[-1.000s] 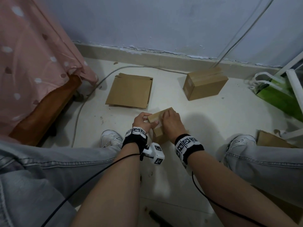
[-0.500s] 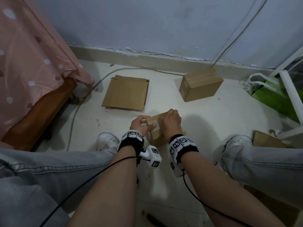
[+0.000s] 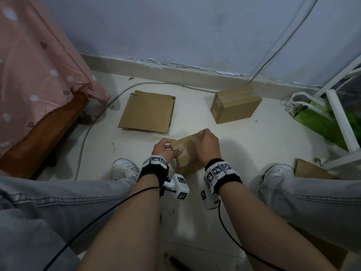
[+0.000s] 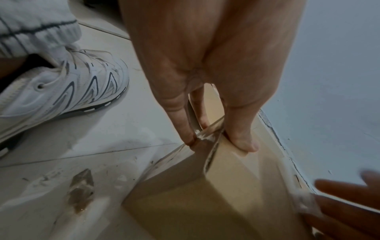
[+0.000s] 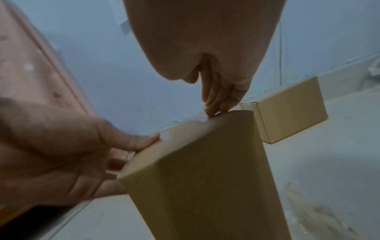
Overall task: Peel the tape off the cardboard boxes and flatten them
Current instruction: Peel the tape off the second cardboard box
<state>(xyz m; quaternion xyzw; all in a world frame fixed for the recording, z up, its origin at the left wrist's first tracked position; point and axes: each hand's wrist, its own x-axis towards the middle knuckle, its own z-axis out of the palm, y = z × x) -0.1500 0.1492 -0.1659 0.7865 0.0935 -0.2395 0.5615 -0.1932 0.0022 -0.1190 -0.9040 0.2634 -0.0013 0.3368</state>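
Note:
A small brown cardboard box (image 3: 188, 153) is held just above the floor between my knees. My left hand (image 3: 166, 149) grips its left end, thumb on top and fingers round the corner, where clear tape (image 4: 205, 138) crosses the edge. My right hand (image 3: 207, 141) pinches at the box's far top edge (image 5: 216, 112), where whitish clear tape (image 5: 195, 121) lies. In the left wrist view, crumpled tape (image 4: 306, 204) shows by the right hand's fingers (image 4: 345, 203). In the right wrist view the box (image 5: 205, 178) stands tilted, with the left hand (image 5: 61, 154) at its side.
A flattened box (image 3: 148, 112) lies on the floor ahead left, and a taped box (image 3: 234, 104) sits ahead right by the wall. A pink-covered bed (image 3: 39, 75) is left; a green bag (image 3: 316, 118) and white rack (image 3: 341, 122) right. More cardboard (image 3: 310, 171) lies beside my right shoe.
My right hand has shifted from over the box's top to its far top edge. The box has turned slightly, and the left hand keeps its grip.

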